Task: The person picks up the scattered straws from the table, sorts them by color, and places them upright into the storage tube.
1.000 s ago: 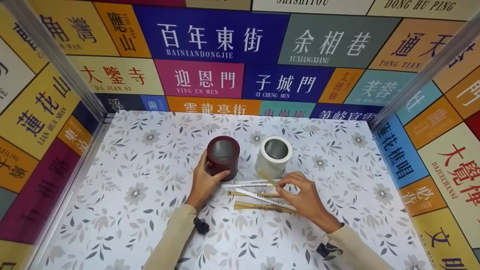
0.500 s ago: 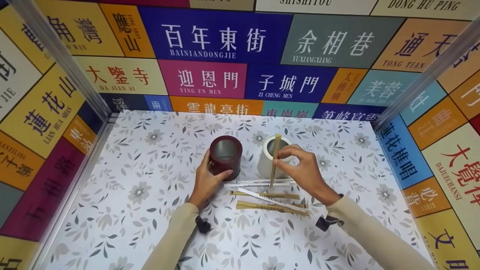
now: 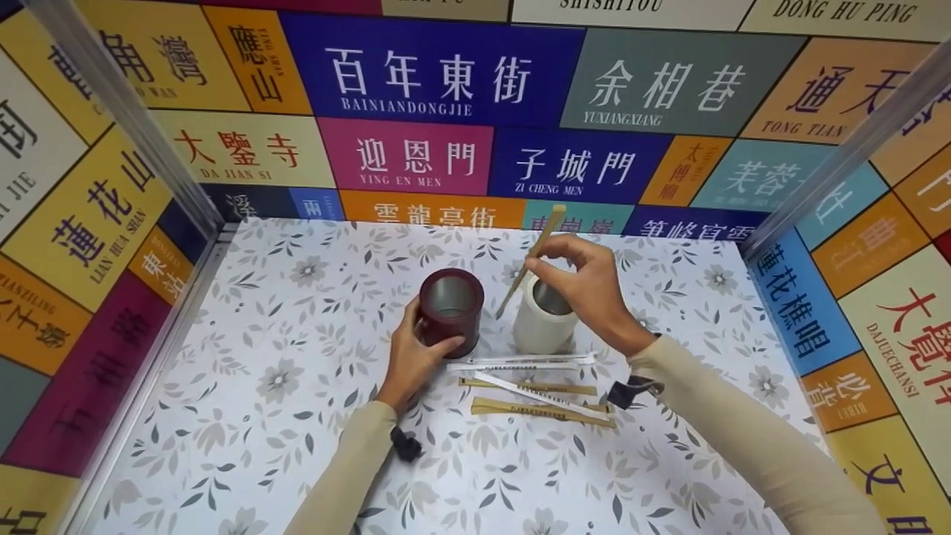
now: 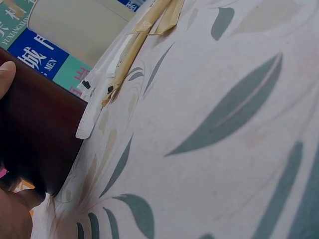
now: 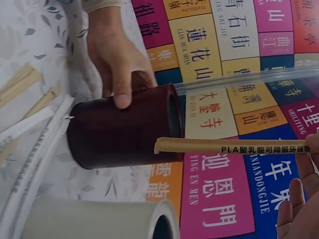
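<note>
A dark red cylindrical cup (image 3: 468, 325) stands upright on the table, gripped around its side by my left hand (image 3: 413, 360). In the left wrist view, that hand's thumb and fingers show at the edge of the dark cup (image 4: 37, 129). My right hand (image 3: 591, 286) pinches one brown paper-wrapped straw (image 3: 513, 288) near its middle, holding it tilted above and between the cups. Printed lettering runs along this straw (image 5: 209, 145) in the right wrist view. Directly below that hand is a white cup (image 3: 542, 333), also upright, its opening partly hidden by the hand.
In front of the cups lie several wrapped straws, white ones (image 3: 513, 363) and brown ones (image 3: 520, 409), some crossing. Lettered panels (image 3: 416, 70) rise behind and beside the flower-patterned table (image 3: 297, 438).
My right hand has lifted the brown straw from low by the white cup, turned it upright, then carried it up and left over the cups. My left hand keeps its grip on the red cup.
</note>
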`<state>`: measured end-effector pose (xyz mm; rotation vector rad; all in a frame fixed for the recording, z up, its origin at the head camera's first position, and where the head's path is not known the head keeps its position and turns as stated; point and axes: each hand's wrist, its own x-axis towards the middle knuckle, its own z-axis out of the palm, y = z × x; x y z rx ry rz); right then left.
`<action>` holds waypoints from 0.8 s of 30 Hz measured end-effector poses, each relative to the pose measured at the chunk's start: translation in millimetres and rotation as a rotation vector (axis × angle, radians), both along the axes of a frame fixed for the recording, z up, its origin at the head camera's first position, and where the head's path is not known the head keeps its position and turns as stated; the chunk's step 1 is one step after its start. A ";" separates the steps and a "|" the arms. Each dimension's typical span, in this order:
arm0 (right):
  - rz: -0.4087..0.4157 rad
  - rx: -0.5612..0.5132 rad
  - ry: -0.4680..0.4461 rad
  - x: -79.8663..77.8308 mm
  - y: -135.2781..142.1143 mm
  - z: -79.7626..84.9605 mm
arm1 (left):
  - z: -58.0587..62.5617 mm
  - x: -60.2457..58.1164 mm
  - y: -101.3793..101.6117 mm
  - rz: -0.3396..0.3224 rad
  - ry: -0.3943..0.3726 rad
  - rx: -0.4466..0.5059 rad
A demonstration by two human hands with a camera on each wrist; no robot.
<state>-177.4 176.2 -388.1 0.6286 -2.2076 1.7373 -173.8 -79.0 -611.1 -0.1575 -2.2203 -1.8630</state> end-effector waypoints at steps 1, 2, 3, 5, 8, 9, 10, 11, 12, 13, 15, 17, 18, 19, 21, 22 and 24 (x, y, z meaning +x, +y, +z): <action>0.002 -0.019 0.007 -2.8 -3.0 1.3 | 0.1 -0.4 0.0 0.000 0.002 -0.002; -0.001 -0.038 0.014 -5.6 -6.1 2.2 | 0.1 -0.8 0.0 0.001 0.004 -0.004; -0.001 -0.058 0.021 -8.6 -9.1 2.4 | 0.2 -1.0 -0.2 0.002 0.006 -0.005; -0.003 -0.096 0.034 -14.6 -15.3 0.8 | 0.2 -1.3 -0.2 0.002 0.008 -0.008; 0.002 -0.130 0.042 -22.3 -25.1 -6.0 | -0.1 -0.8 -0.2 0.010 -0.002 -0.005; 0.005 -0.138 0.040 -24.2 -28.3 -9.7 | -0.2 -0.3 0.2 0.012 -0.009 -0.004; 0.009 -0.145 0.037 -25.8 -31.6 -13.9 | -0.3 -0.1 0.3 0.013 -0.018 -0.006; 0.011 -0.149 0.030 -27.3 -34.8 -18.7 | -0.3 0.3 0.6 0.013 -0.024 -0.002; 0.008 -0.145 0.023 -28.2 -37.9 -23.6 | -0.3 0.7 0.8 0.013 -0.030 -0.002; 0.005 -0.138 0.017 -28.6 -40.6 -28.6 | -0.4 0.8 1.0 0.012 -0.033 -0.002; 0.002 -0.116 -0.001 -28.7 -46.3 -38.1 | -0.2 1.2 1.5 0.010 -0.034 0.002; 0.007 -0.080 -0.013 -28.0 -51.1 -46.1 | -0.4 1.3 1.5 0.003 -0.027 0.010; 0.012 -0.061 -0.013 -27.1 -53.1 -49.2 | -0.4 1.3 1.3 0.001 -0.024 0.010; 0.021 -0.047 -0.015 -26.6 -54.9 -51.9 | -0.5 1.1 1.0 -0.001 -0.018 0.013; 0.035 -0.023 -0.013 -25.1 -57.2 -55.5 | -0.3 0.7 0.2 -0.005 -0.011 0.015; 0.041 -0.012 -0.010 -24.5 -57.8 -56.7 | -0.3 0.4 -0.3 -0.006 -0.010 0.014; 0.050 0.003 -0.006 -23.0 -57.2 -57.5 | 0.0 -0.4 -1.3 -0.007 -0.009 0.012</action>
